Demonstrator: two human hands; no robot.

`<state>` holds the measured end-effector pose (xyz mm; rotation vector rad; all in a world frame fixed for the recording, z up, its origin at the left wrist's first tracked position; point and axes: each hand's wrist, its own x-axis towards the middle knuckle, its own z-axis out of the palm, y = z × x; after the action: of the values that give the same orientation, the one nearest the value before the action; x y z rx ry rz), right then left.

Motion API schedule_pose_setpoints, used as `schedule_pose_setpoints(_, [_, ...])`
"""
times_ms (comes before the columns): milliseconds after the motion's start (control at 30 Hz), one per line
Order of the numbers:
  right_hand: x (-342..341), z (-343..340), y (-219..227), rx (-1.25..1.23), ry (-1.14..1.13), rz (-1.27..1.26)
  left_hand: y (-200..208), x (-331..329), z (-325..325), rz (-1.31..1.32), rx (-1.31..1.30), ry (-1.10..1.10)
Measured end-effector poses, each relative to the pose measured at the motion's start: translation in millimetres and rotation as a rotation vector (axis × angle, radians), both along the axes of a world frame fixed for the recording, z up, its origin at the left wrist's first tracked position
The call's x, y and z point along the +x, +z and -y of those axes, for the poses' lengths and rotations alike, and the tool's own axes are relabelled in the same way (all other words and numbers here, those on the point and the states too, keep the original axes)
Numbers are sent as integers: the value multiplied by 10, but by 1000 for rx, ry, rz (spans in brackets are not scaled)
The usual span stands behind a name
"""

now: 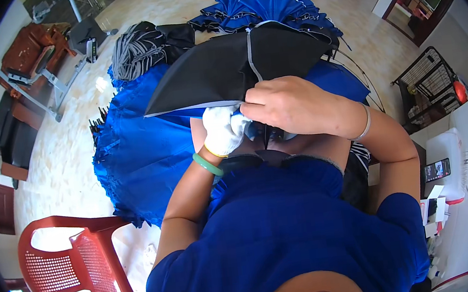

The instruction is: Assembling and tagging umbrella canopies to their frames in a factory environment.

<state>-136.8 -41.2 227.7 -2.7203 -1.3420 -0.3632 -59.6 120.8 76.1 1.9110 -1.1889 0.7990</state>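
A black umbrella canopy point(203, 72) with grey edging and a blue underside spreads out in front of my lap. My left hand point(223, 129), in a white knit glove, is closed on the canopy's near edge. Right beside it my bare right hand point(281, 105) pinches the same edge, close to a grey-trimmed seam. What lies between its fingertips is too small to make out. Thin umbrella ribs point(360, 70) curve out on the right side of the canopy. The umbrella's shaft is mostly hidden under cloth and hands.
Blue umbrella canopies point(137, 147) are heaped to the left, and more blue ones point(270, 5) lie beyond. A black-and-white striped bundle point(141, 50) rests far left. Nearby stand a red plastic chair point(80, 259), a wire cage point(427, 83) and a phone point(437, 169).
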Motion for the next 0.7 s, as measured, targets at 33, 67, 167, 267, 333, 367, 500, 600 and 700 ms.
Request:
schedule_pose_setpoints(33, [5, 16, -32, 22, 10, 67, 20, 14, 19, 46, -113, 11])
schedule_pose_setpoints(67, [4, 20, -38, 44, 19, 134, 40, 12, 14, 49, -114, 12])
schedule_pose_setpoints(167, [-36, 14, -36, 64, 10, 168, 108, 12, -15, -5, 6, -16])
schedule_pose_setpoints(267, [-39, 21, -30, 97, 12, 162, 97, 16, -3, -59, -7, -51])
schedule_pose_setpoints(333, [-28, 31, -27, 142, 29, 109, 94, 7, 0, -86, -14, -70])
schedule_pose_setpoints(367, [-37, 26, -16, 140, 29, 110, 116, -23, -3, -120, -42, -87])
schedule_pose_setpoints(500, [-114, -24, -10, 98, 77, 105, -25, 16, 47, -141, -138, -99])
schedule_pose_setpoints(600, [-161, -72, -81, -57, 78, 259, -15, 34, 80, -46, -217, -60])
schedule_pose_setpoints(700, [-93, -12, -45, 27, 34, 203, 74, -19, -43, -106, 2, -54])
